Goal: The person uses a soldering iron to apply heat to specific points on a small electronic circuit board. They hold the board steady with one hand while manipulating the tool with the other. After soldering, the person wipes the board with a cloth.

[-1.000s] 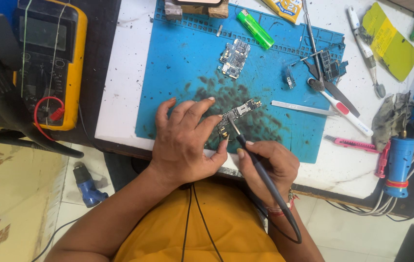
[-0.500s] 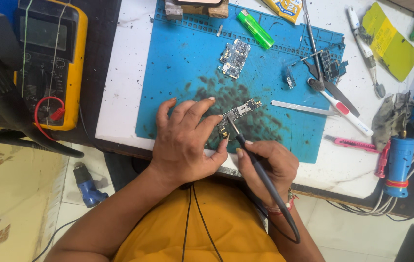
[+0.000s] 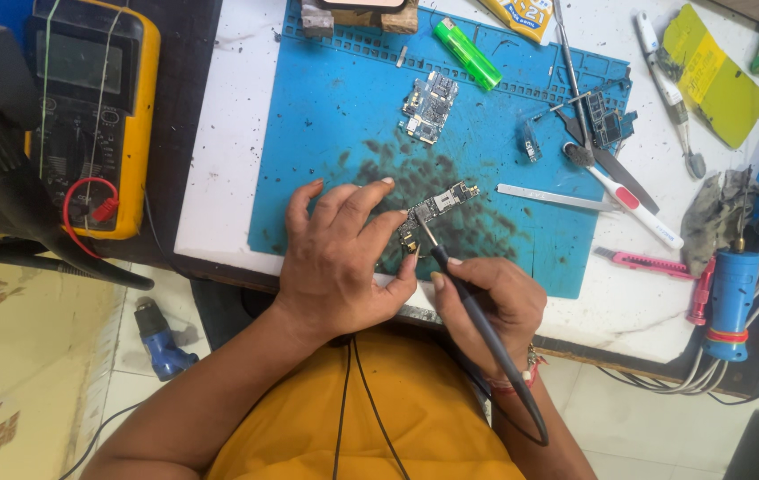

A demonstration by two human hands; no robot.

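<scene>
soldering a phone circuit board [image 3: 437, 213] on the blue mat [image 3: 326, 133]
left hand [image 3: 339, 258] fingers pin the board — right hand [image 3: 491, 302] fingers grip the soldering iron [image 3: 477, 324], tip touching it.

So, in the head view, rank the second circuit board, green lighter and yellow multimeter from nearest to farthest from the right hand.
From the right hand:
1. Second circuit board, up the blue mat, slightly left.
2. Green lighter, near the mat's far edge.
3. Yellow multimeter, far left, off the mat.
</scene>
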